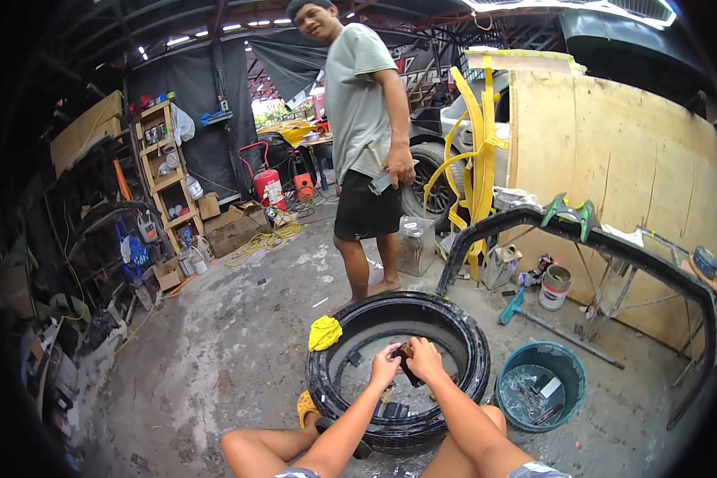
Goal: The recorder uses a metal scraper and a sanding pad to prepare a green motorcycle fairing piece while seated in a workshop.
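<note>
Both of my hands are closed over the middle of a black tire (478, 358) that lies flat on the floor. My left hand (384, 366) pinches the left side of a small dark part (412, 376). My right hand (425, 360) grips the same part from the right. A little brown piece (406, 350) shows by my right fingertips; what it is I cannot make out. Inside the tire lie several flat dark pieces (392, 409). On the tire's left rim rests a crumpled yellow cloth (325, 334).
A green bucket (579, 382) with liquid and small pieces stands right of the tire. Behind it lie a long-handled squeegee (566, 338) and a paint can (554, 288). A black curved car part (645, 259) arches at right. Another person (366, 103) stands just beyond the tire.
</note>
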